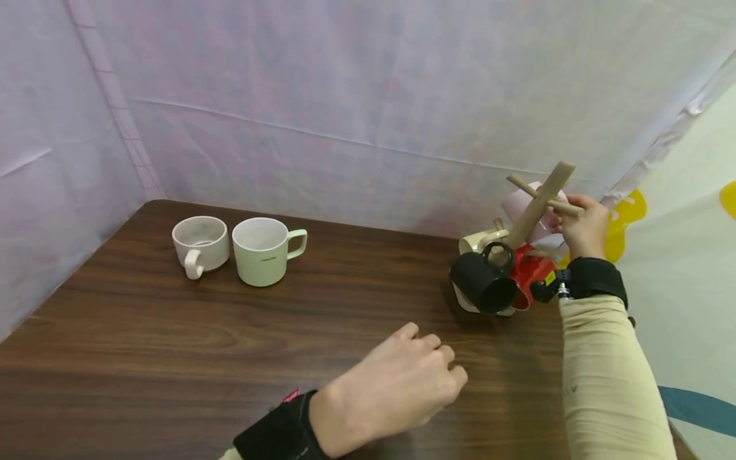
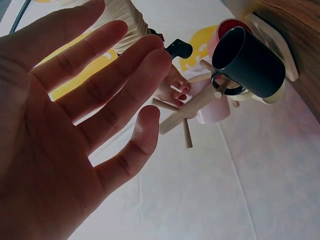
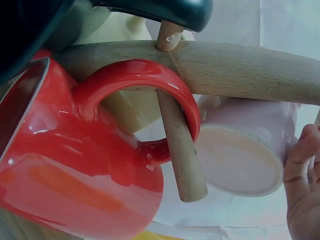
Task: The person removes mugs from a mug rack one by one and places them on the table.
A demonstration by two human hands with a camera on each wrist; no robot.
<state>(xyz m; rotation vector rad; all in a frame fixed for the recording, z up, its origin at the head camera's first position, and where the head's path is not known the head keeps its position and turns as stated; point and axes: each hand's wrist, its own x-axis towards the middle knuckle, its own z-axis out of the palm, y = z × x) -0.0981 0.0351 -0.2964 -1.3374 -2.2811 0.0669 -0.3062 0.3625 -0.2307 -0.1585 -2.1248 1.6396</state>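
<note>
At 3 o'clock on the table (image 1: 172, 332), the right hand (image 1: 582, 231) pinches a peg of the tilted wooden mug rack (image 1: 537, 204), which carries a black mug (image 1: 482, 283), a red mug (image 1: 528, 273) and a half-hidden pink mug (image 1: 520, 203). The left hand (image 1: 397, 390) rests on the table at 6 o'clock, fingers relaxed, holding nothing. Two pale mugs (image 1: 238, 249) stand at 10 o'clock.

- head view looks down over the table (image 1: 172, 332), farthest off.
- left wrist view looks up past the palm.
- right wrist view sits closest; all share the mug tree (image 1: 535, 207) (image 2: 192, 107) (image 3: 240, 70).
</note>
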